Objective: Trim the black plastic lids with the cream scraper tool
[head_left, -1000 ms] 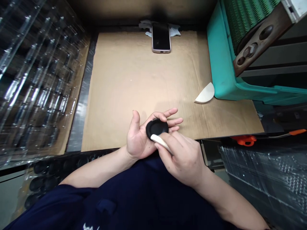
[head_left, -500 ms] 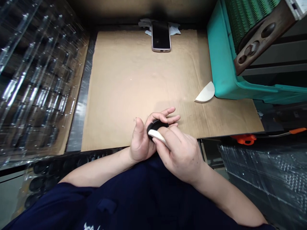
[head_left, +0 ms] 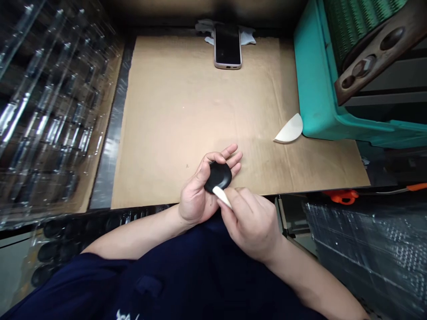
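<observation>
While the right hand pinches a small white pad, the left hand holds a round black piece with its thumb and fingers. The pad is at the near edge of the black piece. Farther off, a white half circle lies on brown cardboard, beside a big blue-green box. At the far end is a phone, over a crumpled cloth.

I count two bare hands, my left hand and my right hand. I see one round, glossy black disc and two white pieces: one slim white piece, one flat white half-moon piece. There's one black-screened, pale-edged phone, one flat brown cardboard sheet and one teal plastic bin.
</observation>
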`<move>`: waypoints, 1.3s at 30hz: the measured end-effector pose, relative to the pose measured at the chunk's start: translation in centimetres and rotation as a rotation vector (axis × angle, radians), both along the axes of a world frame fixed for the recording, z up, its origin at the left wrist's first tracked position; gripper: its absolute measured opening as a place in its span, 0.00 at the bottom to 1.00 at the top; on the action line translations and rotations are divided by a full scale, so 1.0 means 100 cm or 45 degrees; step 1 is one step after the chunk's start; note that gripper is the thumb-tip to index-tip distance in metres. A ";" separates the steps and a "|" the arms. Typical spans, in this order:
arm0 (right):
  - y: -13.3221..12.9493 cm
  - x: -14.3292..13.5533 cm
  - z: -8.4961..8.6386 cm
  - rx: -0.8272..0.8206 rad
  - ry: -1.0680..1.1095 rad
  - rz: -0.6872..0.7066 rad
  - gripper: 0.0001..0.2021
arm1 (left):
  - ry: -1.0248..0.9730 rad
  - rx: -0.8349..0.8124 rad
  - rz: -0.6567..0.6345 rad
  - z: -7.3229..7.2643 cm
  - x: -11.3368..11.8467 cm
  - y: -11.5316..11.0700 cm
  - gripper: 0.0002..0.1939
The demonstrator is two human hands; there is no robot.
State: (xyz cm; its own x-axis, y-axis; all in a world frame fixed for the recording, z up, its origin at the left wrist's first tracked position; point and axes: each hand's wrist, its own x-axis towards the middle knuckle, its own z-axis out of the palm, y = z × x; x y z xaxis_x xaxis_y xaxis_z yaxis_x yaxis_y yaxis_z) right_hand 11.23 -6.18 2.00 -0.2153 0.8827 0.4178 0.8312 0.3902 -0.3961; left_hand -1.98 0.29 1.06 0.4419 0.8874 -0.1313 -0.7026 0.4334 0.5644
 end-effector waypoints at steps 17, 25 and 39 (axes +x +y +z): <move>0.009 0.020 0.001 0.144 -0.136 -0.124 0.09 | -0.120 -0.158 -0.342 -0.001 -0.006 0.006 0.21; 0.018 0.023 0.005 0.219 -0.191 -0.129 0.09 | -0.058 -0.222 -0.480 0.002 -0.009 0.007 0.23; 0.018 0.026 0.017 0.096 -0.141 -0.111 0.08 | -0.006 -0.275 -0.496 0.001 -0.009 0.008 0.24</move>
State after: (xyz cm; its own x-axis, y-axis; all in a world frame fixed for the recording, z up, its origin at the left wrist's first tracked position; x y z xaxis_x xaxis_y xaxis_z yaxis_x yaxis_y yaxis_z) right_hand 13.85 -4.36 3.70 -0.1877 0.8669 0.4618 0.9002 0.3399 -0.2721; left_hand -2.89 1.07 1.18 0.7389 0.6068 -0.2930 -0.4656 0.7741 0.4289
